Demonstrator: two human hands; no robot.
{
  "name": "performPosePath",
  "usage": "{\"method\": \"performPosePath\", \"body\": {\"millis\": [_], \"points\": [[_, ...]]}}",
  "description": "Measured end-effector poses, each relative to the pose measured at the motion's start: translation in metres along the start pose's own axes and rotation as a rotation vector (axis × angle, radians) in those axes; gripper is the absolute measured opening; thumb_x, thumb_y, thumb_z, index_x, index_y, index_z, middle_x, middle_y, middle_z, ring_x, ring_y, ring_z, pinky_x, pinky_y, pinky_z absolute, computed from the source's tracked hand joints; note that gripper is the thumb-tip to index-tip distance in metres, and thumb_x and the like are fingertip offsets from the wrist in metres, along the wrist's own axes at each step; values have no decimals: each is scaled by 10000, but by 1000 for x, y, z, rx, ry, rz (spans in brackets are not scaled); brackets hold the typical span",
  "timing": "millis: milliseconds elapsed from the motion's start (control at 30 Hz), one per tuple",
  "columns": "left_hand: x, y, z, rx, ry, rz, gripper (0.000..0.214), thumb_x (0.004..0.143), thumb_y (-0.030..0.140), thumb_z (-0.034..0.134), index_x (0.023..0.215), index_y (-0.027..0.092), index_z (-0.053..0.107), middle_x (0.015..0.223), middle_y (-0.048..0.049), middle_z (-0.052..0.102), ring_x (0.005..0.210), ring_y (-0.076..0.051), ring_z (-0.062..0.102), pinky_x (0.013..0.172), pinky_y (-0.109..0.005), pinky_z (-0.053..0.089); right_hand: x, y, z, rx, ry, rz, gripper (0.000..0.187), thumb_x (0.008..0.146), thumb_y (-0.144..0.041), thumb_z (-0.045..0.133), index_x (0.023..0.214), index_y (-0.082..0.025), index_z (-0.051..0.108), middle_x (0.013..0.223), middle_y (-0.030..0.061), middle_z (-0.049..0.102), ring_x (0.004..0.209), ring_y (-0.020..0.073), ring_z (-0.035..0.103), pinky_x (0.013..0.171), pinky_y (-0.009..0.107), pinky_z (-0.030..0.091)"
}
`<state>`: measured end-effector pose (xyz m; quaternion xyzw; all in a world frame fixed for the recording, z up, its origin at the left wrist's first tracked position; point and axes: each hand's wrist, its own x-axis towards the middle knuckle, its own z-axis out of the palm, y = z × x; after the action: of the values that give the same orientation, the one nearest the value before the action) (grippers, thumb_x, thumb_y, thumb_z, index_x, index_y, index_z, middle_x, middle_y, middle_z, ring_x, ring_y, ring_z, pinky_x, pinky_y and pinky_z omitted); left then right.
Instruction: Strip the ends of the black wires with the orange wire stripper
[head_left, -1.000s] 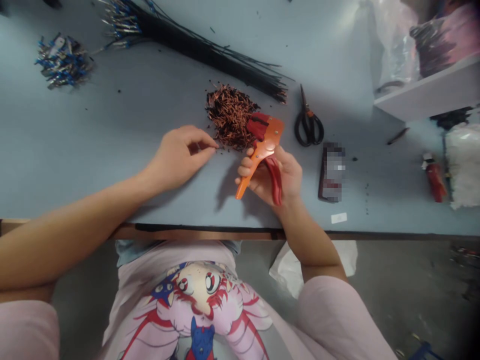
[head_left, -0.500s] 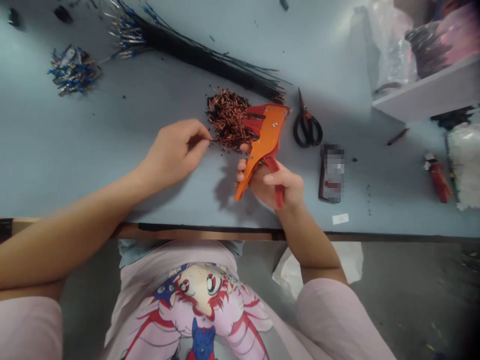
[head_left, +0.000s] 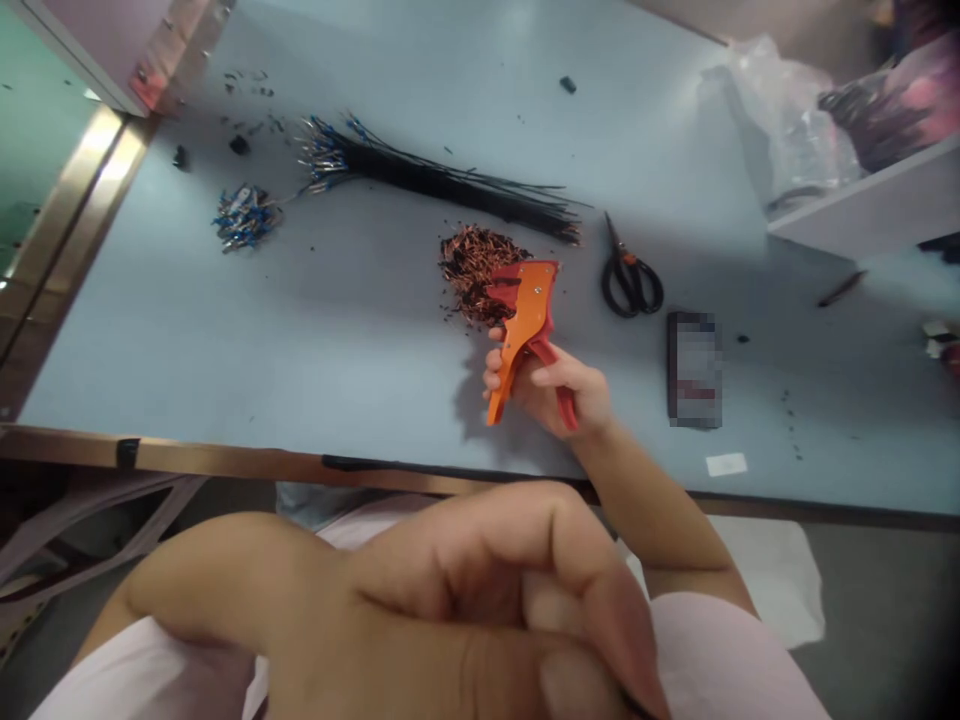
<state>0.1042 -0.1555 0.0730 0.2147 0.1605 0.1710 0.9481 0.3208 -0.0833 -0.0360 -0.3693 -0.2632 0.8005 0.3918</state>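
Note:
My left hand [head_left: 465, 610] is raised close to the camera, in front of my lap. Its thumb and forefinger are pinched together at the bottom edge, with a sliver of a thin dark wire [head_left: 637, 706] showing at the tips; the rest of it is out of view. Over the table, my right hand [head_left: 555, 385] grips an orange and red wire stripper [head_left: 529, 310], fingers wrapped about its handles, jaws pointing up and left. Behind the jaws lies a heap of copper and black wire scraps [head_left: 472, 260]. A bundle of black wires [head_left: 435, 185] with blue and metal ends stretches beyond it.
Right of the heap lie black-handled scissors [head_left: 630, 275], a pixelated dark phone-like object [head_left: 694, 370] and a white label [head_left: 726, 464]. Blue and metal terminals [head_left: 246, 217] form a pile at left. Plastic bags [head_left: 802, 130] sit at a shelf [head_left: 870, 200].
My left hand has left the scrap heap and come up close to the camera, still pinched. The view has shifted, showing more of the table's left side. My right hand keeps its grip on the wire stripper.

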Motion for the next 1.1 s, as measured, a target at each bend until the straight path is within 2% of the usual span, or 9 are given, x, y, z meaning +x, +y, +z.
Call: {"method": "performPosePath", "body": {"millis": [133, 267, 400, 500, 600, 700, 767, 867, 1100], "points": [[3, -3, 8, -103, 38, 25, 405, 653, 622, 733, 854, 276, 676, 657, -32, 572, 486, -110, 417, 432, -245, 217, 0, 1, -1, 0, -32, -31, 508, 633, -169, 567, 1141, -183, 556, 924, 36, 666, 793, 198, 638, 728, 402, 577], [0, -4, 19, -79, -12, 73, 402, 660, 638, 725, 821, 272, 680, 686, -34, 597, 513, -102, 427, 448, -240, 227, -1, 0, -2, -5, -48, -54, 492, 642, -154, 582, 1133, -181, 566, 931, 32, 672, 800, 185, 648, 751, 375, 577], [5, 10, 18, 293, 26, 234, 292, 750, 541, 691, 899, 290, 684, 709, -35, 624, 554, -134, 500, 448, -261, 314, 0, 0, -2, -30, -41, -92, 483, 659, -151, 631, 1136, -199, 575, 949, 22, 680, 823, 180, 659, 769, 365, 574], [27, 35, -15, 914, 294, 421, 147, 829, 409, 622, 816, 280, 693, 792, -51, 651, 754, -203, 581, 629, -332, 459, -1, 0, -1, -103, 25, -187, 500, 661, -136, 692, 1144, -209, 583, 1018, 32, 689, 870, 197, 673, 774, 358, 569], [56, 61, -81, 1374, 721, 683, 143, 864, 337, 572, 901, 280, 698, 928, -70, 652, 995, -265, 563, 823, -388, 451, -3, -2, 2, -178, 65, -180, 476, 688, -158, 728, 1137, -220, 584, 1085, 46, 685, 962, 221, 675, 816, 367, 560], [74, 76, -151, 1638, 966, 791, 121, 847, 303, 588, 872, 278, 704, 948, -68, 638, 1002, -271, 545, 905, -413, 390, -5, -3, 4, -216, 66, -97, 465, 704, -165, 726, 1142, -220, 579, 1082, 55, 686, 1016, 227, 662, 840, 356, 548], [79, 78, -181, 1615, 991, 739, 130, 844, 297, 584, 871, 262, 707, 908, -59, 638, 918, -244, 559, 857, -383, 399, -6, -3, 3, -221, 71, -65, 505, 679, -126, 712, 1155, -223, 576, 1073, 51, 684, 988, 220, 664, 811, 342, 553], [79, 75, -192, 1431, 962, 718, 113, 831, 316, 609, 863, 253, 697, 885, -30, 656, 826, -197, 559, 785, -329, 410, -5, -1, 1, -245, 108, -35, 548, 633, -77, 677, 1157, -208, 582, 1017, 47, 676, 867, 203, 668, 715, 329, 566], [79, 62, -161, 1367, 894, 728, 53, 830, 264, 616, 814, 233, 656, 828, -13, 656, 757, -161, 541, 739, -300, 427, -5, 5, 1, -277, 117, 6, 458, 760, -258, 755, 1160, -172, 549, 901, 38, 646, 739, 178, 647, 586, 315, 574]]}}
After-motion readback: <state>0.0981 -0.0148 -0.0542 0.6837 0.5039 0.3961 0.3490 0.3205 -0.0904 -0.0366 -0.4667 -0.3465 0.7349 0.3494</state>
